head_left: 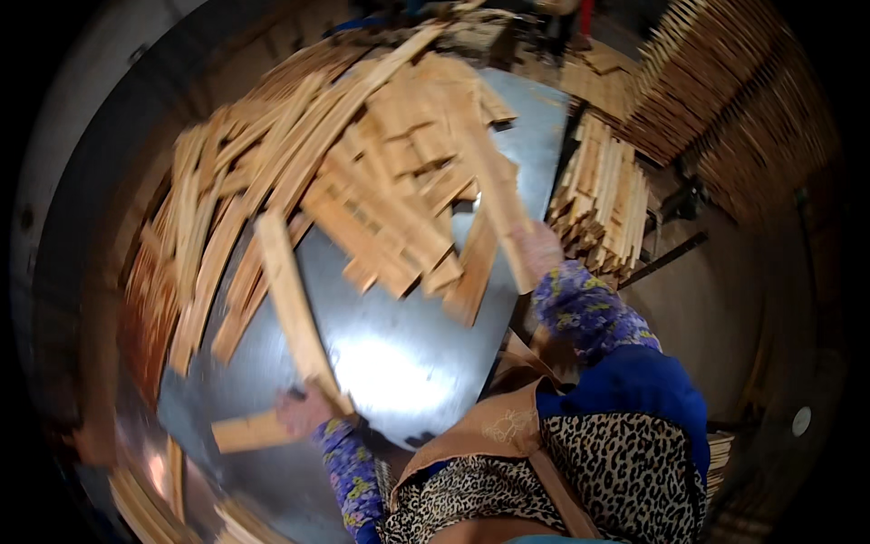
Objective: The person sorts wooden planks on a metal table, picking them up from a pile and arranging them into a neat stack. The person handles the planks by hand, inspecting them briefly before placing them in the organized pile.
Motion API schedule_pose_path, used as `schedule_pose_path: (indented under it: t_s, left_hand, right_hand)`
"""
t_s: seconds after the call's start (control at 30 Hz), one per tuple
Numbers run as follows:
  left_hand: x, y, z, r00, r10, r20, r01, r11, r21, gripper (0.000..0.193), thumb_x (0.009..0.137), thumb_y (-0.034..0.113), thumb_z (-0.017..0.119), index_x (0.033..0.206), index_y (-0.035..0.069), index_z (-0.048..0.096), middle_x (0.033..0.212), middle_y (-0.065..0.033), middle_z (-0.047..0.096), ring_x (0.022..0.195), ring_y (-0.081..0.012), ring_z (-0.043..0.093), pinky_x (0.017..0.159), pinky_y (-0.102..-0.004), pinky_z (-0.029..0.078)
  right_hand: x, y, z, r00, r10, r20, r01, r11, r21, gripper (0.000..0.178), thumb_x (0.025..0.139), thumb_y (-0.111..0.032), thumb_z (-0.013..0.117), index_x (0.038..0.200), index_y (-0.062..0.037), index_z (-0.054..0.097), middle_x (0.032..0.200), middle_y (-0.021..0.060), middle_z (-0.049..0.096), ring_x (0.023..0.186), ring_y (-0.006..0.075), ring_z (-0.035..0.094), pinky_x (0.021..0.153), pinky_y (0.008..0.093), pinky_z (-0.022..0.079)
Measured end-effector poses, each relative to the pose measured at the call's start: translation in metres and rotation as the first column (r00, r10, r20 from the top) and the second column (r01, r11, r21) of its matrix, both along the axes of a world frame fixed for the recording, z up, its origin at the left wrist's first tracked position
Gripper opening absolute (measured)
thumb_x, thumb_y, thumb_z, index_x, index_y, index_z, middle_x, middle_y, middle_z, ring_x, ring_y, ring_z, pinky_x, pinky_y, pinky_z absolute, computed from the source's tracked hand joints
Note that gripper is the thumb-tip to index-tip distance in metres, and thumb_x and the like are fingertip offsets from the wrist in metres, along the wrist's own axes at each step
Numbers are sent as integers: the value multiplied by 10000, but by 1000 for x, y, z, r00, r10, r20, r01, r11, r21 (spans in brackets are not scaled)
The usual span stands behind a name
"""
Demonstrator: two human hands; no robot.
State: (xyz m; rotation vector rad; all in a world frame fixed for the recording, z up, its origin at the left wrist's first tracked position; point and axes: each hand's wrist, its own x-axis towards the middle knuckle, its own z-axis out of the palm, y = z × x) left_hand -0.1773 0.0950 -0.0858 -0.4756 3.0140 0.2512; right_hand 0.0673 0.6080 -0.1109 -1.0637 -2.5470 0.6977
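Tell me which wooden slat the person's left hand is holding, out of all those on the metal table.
The left hand grips the long slat slanting up-left over bare shiny metal table, apart from the heap. The right hand holds another slat.

1. I have one view only, the head camera, so no second view shares any part of the scene.
2. It sits above the person and looks steeply down along the torso onto a shiny metal table (pixel 399 363).
3. It faces forward across the table towards its far edge, where wooden slats (pixel 362 172) pile up.
4. It is close: both forearms enter from the lower edge, and the near edge of the table lies just below the lens.
5. The fisheye bends straight edges near the rim, and the picture is blurred.
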Motion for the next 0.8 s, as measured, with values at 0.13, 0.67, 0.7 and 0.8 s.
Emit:
schedule_pose_path:
  t_s: [0.13,0.67,0.7,0.8]
  left_hand:
    - [-8,22,7,957,89,276,19,931,-363,567,1126,447,548,1650,238,488,1706,-45,478,1486,-358,531,1139,-567,506]
    - [-25,78,-61,949,-83,305,111,991,-75,519,1174,303,386,1654,130,487,1619,-169,579,1446,-352,592,1233,-442,449]
    - [-39,66,-78,956,-206,209,205,978,27,529,1165,257,400,1650,59,470,1594,-209,584,1435,-361,594,1255,-436,429]
    - [-40,93,-96,911,-372,177,391,917,-82,476,1152,217,497,1577,3,530,1536,-209,624,1377,-326,631,1212,-411,474]
  right_hand:
    - [112,123,24,691,-697,-189,562,684,-465,536,1093,-362,699,1483,-2,625,1405,202,717,1194,362,707,1047,492,572]
    - [134,301,-86,501,-806,315,848,385,-364,770,1049,-506,616,1594,33,545,1591,323,582,1483,453,571,1261,495,445]
    - [140,310,-101,502,-819,278,847,402,-347,796,1031,-537,629,1573,42,568,1585,335,580,1482,461,571,1259,508,452]
    - [117,330,-94,538,-754,376,841,512,-175,452,1070,-312,617,1377,7,710,1351,252,745,1269,396,718,1081,487,573]
